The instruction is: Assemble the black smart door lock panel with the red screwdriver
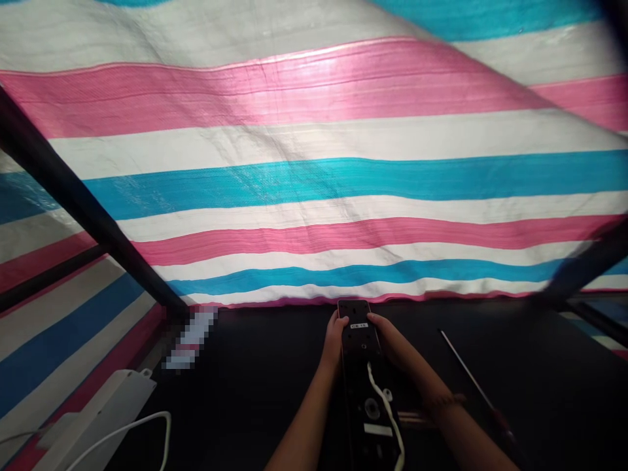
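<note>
A long, narrow black panel (pixel 360 347) with small holes, white labels and a round fitting lies lengthwise in front of me. A white cable (pixel 381 394) comes out of its face and runs toward me. My left hand (pixel 335 332) grips the panel's left edge near the far end, its thumb on the face. On the opposite edge my right hand (pixel 385 330) is closed, thumb at the rim. The panel's underside and most of my fingers are hidden. To the right of my right arm lies a screwdriver (pixel 466 367) with a thin metal shaft and a dark reddish handle.
The black table (pixel 245 366) reaches back to a striped pink, blue and white sheet (pixel 314 176). At left sits a white power strip (pixel 105 412) with a white cord (pixel 142 418). Behind it is a pixelated pale item (pixel 192 337). Dark frame bars (pixel 83 196) slant at both sides.
</note>
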{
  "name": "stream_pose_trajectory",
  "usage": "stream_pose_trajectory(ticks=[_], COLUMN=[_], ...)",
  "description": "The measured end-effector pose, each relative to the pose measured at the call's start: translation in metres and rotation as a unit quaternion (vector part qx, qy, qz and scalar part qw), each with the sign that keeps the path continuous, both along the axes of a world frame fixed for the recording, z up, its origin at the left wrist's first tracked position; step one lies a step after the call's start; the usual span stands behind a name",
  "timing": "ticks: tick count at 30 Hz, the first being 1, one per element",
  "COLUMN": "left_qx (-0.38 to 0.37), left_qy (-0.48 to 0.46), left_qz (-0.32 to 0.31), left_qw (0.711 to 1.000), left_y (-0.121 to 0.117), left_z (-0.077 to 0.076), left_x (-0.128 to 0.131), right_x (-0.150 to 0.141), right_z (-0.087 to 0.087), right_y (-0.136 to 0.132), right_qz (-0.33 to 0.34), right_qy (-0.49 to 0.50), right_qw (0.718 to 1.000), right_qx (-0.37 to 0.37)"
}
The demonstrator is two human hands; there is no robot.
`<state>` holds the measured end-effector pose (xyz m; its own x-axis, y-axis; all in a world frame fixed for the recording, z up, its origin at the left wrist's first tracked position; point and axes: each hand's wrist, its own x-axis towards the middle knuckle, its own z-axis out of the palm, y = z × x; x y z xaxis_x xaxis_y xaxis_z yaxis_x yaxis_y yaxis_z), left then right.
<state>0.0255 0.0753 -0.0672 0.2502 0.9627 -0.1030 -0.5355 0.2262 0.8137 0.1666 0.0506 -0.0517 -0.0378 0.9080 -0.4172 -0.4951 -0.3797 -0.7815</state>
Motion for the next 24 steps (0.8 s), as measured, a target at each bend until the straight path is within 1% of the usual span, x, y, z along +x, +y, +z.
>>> stream_pose_trajectory(ticks=[5,12,19,24], left_qx=[-0.003,-0.008,-0.014,-0.018], left_qy=[0.013,0.012,0.007,0.005], left_qz=[0.005,0.003,0.006,0.007], left_qw=[1.000,1.000,1.000,1.000], left_y=[-0.0011,0.0001,-0.0010,-0.0001], left_z=[0.0001,-0.0045,-0.0014,-0.0034], left_x=[-0.0002,0.0001,0.0001,0.0007], right_x=[-0.0016,-0.0011,-0.0007,-0.0003], right_z=[0.0016,0.0018,0.0011,0.0013], right_y=[-0.0007,-0.0014,-0.0020,-0.0018], right_qz=[0.000,0.013,0.021,0.020], right_qy=[-0.003,-0.003,-0.002,0.002], right_qw=[1.000,1.000,1.000,1.000], right_qx=[-0.001,0.005,0.009,0.008])
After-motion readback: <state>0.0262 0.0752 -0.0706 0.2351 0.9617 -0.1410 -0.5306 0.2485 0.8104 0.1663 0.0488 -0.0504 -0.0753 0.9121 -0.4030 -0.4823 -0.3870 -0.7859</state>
